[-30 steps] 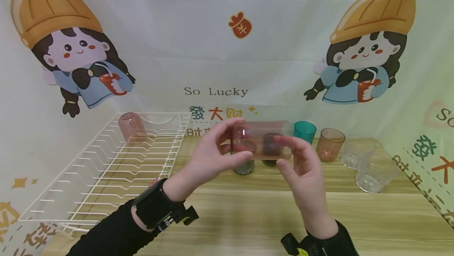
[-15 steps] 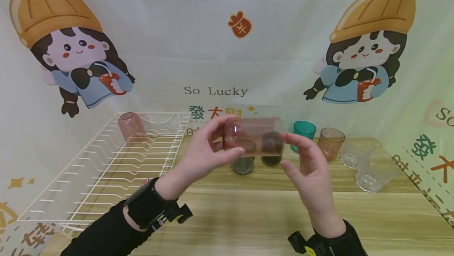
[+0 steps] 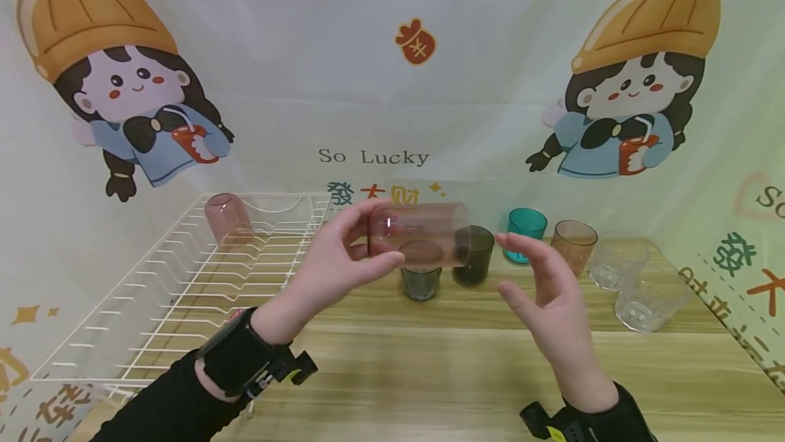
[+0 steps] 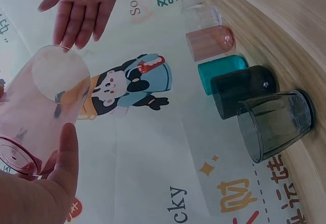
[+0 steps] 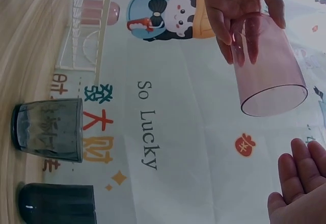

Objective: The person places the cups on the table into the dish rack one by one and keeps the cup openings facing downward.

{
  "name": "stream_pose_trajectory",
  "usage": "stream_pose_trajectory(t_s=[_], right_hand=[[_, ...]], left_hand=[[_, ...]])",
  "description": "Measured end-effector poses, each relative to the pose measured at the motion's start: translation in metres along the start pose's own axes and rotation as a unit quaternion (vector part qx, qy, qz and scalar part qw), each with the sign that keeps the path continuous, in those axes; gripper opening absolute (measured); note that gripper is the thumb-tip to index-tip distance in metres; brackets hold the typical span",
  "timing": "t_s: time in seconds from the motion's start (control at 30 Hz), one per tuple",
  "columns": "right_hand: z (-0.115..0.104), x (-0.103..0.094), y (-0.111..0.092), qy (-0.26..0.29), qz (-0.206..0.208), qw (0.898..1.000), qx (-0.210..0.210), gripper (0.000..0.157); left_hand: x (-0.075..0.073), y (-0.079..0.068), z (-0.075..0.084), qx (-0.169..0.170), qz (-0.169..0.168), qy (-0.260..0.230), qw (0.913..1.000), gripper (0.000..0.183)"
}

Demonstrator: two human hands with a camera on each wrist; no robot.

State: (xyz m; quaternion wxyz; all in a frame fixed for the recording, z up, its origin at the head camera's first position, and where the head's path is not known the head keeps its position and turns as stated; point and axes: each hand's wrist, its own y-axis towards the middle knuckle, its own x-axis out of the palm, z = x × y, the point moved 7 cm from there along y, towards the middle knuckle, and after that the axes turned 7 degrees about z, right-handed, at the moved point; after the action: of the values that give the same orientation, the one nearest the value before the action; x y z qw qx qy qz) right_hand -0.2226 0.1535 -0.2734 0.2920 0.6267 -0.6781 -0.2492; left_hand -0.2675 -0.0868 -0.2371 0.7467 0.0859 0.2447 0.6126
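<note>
My left hand [image 3: 341, 251] grips a clear pink drinking glass [image 3: 423, 234] near its base, thumb on the near side. The glass lies sideways in the air, its rim toward the right; the right wrist view shows the glass [image 5: 267, 66] with its mouth facing me. Apart from the rim, my right hand [image 3: 548, 299] hovers with thumb and fingers spread, holding nothing. Behind the held glass stand a grey glass [image 3: 421, 285] and a dark glass [image 3: 477, 258] on the wooden table [image 3: 429, 374].
A white wire dish rack [image 3: 202, 306] stands at the left, with an upturned pink glass [image 3: 227, 217] at its back. Toward the right are a teal glass [image 3: 526, 227], an amber glass [image 3: 573, 248] and two clear glasses [image 3: 647, 306]. A printed cloth [image 3: 368, 88] hangs behind.
My left hand has carried the pink glass leftward. My right hand, earlier at the glass's rim, has come away from it and moved right.
</note>
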Motion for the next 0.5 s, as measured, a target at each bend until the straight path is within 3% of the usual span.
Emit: stream_pose_trajectory(t_s=[0.33,0.5], right_hand=[[0.006,-0.009,-0.001,-0.031,-0.007,0.999,0.013,0.050],[0.005,-0.013,-0.002,-0.036,-0.009,0.999,-0.011,0.050]], left_hand=[[-0.017,0.000,-0.005,-0.007,0.011,0.014,0.9998,0.061],[-0.027,0.001,-0.007,-0.018,0.015,0.022,0.9995,0.060]])
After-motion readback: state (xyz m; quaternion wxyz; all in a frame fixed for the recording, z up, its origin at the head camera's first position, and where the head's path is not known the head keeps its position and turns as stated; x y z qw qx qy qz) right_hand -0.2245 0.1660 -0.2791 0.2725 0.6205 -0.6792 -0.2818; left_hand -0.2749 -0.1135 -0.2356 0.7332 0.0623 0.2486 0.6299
